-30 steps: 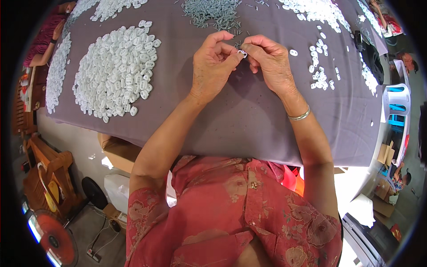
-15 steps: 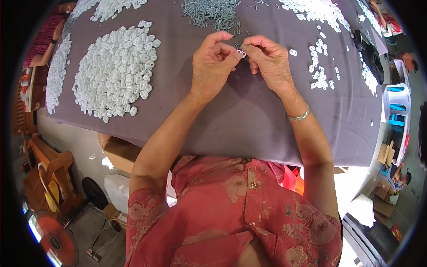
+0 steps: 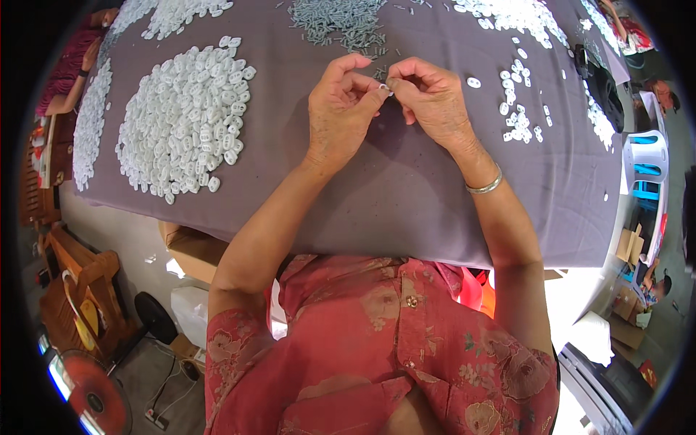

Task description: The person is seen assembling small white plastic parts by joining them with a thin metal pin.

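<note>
I observe the left hand (image 3: pixel 341 109) and right hand (image 3: pixel 433 105) jointly pinching a small white piece (image 3: pixel 385 88) above the tabletop (image 3: pixel 406 210); a slackened fingertip could drop it. Leftward sits a white heap (image 3: pixel 185 123); beyond, grey pins (image 3: pixel 337 22), which knuckles drifting forward might scatter.

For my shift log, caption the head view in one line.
Left hand and right hand hold a small white piece above a covered table, a white pile to their left.

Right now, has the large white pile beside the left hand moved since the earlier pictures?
No. The large white pile keeps its place against the tablecloth; the view shifted slightly.
</note>
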Tool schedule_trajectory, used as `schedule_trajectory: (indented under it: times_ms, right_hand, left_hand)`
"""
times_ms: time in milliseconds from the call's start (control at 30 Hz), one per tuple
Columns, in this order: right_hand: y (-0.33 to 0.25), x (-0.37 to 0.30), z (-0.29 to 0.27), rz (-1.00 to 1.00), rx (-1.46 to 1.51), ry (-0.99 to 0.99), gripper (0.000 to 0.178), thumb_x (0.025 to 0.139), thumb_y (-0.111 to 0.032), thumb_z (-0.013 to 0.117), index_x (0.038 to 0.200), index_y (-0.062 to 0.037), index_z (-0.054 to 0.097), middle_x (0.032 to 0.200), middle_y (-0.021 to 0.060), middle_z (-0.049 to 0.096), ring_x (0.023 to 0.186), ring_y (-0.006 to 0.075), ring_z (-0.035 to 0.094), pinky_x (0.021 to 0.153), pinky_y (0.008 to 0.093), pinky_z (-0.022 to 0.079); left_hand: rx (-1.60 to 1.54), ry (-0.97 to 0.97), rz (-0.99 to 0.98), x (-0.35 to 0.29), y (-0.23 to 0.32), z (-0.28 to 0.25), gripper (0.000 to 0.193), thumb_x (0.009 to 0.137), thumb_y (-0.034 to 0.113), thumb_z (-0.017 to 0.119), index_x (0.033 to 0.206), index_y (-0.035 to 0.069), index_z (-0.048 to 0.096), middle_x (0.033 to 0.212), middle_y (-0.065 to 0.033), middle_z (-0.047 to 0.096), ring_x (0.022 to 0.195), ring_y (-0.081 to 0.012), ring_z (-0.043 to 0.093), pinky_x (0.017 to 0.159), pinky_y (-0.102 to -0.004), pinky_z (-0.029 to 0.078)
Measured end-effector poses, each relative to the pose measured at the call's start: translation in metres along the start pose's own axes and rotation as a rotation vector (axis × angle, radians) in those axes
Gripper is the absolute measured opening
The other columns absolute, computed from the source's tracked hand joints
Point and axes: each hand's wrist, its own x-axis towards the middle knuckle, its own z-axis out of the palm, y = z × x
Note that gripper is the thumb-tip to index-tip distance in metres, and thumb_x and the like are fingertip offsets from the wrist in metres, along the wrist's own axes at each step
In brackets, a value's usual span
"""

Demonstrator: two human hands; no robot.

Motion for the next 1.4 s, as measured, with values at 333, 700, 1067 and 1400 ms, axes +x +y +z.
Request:
schedule_trajectory:
  times_ms: [333,700,1067,1400]
  right_hand:
    - [0.003,0.000,0.004,0.024,0.006,0.012,0.005,0.084,-0.005,0.059,0.085,-0.0013,0.062,0.070,-0.0005,0.059,0.058,0.0031,0.054,0.041,0.0173,0.044]
    - [-0.006,-0.002,0.000,0.073,-0.077,-0.018,0.007,0.084,-0.008,0.060,0.086,-0.0029,0.062,0.069,-0.0025,0.058,0.060,0.0021,0.054,0.042,0.0179,0.045]
    - [-0.039,0.001,-0.104,-0.216,-0.843,0.112,0.008,0.079,-0.003,0.063,0.087,-0.0025,0.064,0.070,0.0015,0.060,0.060,0.0124,0.054,0.056,0.0269,0.045]
    - [-0.016,-0.010,-0.091,-0.516,-1.587,-0.018,0.008,0.073,-0.004,0.065,0.080,-0.0051,0.063,0.082,0.0048,0.058,0.087,0.0207,0.058,0.074,0.0308,0.050]
  left_hand:
    - [-0.041,0.004,-0.006,-0.002,-0.006,-0.002,0.037,0.081,-0.007,0.061,0.115,0.001,0.047,0.083,-0.0060,0.060,0.070,-0.0081,0.055,0.061,-0.0209,0.046]
    - [0.012,0.020,-0.024,-0.001,-0.002,-0.001,0.034,0.082,-0.006,0.061,0.113,0.000,0.049,0.082,-0.0041,0.060,0.070,-0.0083,0.055,0.061,-0.0216,0.047]
    - [0.050,-0.003,-0.029,-0.002,-0.002,0.001,0.021,0.082,-0.001,0.063,0.102,0.002,0.056,0.084,-0.0021,0.059,0.070,-0.0061,0.054,0.058,-0.0200,0.045]
    - [0.019,-0.022,-0.021,0.000,-0.006,0.000,0.018,0.081,-0.001,0.064,0.098,0.003,0.057,0.080,0.0004,0.058,0.070,-0.0045,0.053,0.057,-0.0191,0.044]
